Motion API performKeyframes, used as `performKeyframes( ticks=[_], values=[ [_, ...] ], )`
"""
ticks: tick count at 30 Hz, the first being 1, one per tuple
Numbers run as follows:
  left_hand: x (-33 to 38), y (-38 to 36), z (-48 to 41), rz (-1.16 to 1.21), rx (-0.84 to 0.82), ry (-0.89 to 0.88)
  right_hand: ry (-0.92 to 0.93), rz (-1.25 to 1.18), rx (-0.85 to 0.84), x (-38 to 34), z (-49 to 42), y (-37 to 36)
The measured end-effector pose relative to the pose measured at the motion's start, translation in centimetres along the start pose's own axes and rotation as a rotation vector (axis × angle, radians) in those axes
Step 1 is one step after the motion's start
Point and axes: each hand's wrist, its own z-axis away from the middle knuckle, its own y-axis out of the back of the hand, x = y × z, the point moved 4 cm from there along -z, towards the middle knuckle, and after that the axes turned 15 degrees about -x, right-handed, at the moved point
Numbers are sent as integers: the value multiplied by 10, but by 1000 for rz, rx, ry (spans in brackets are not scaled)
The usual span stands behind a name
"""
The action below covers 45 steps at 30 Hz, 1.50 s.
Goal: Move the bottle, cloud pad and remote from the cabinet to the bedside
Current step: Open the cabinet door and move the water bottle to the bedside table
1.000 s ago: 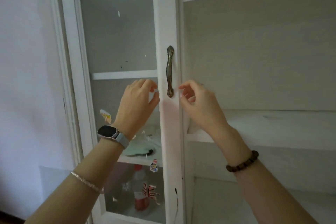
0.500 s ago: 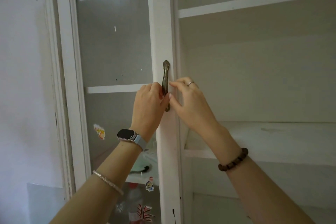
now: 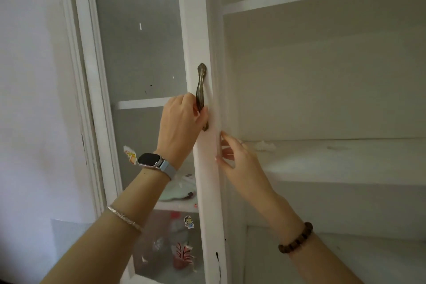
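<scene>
A white cabinet (image 3: 322, 99) with a glass door (image 3: 143, 64). The left hand (image 3: 179, 122) grips the handle (image 3: 200, 97); the right hand (image 3: 239, 157), fingers loosely spread, touches the door's edge. Behind the glass, the cloud pad (image 3: 177, 191) lies on a shelf, the bottle (image 3: 182, 253) below.

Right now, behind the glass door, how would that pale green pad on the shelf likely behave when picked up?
The pad lies flat with soft, rounded edges, so it probably flops and weighs little. The glass blurs it, so its surface is unclear. The left hand is closed on the handle.
</scene>
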Motion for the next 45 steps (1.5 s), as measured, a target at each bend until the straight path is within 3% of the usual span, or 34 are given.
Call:
performKeyframes(
  ticks=[24, 32, 36, 45],
  values=[
    [-9, 123, 79, -119, 97, 55, 165, -78, 147, -115, 72, -55],
    [-29, 176, 113, -233, 149, 74, 375, -143, 193, -154, 78, -92],
    [-50, 202, 124, -296, 119, 100, 493, -217, 174, -175, 75, -115],
    [-108, 260, 150, -428, -35, 186, 692, -165, -42, -227, 58, -172]
  ],
)
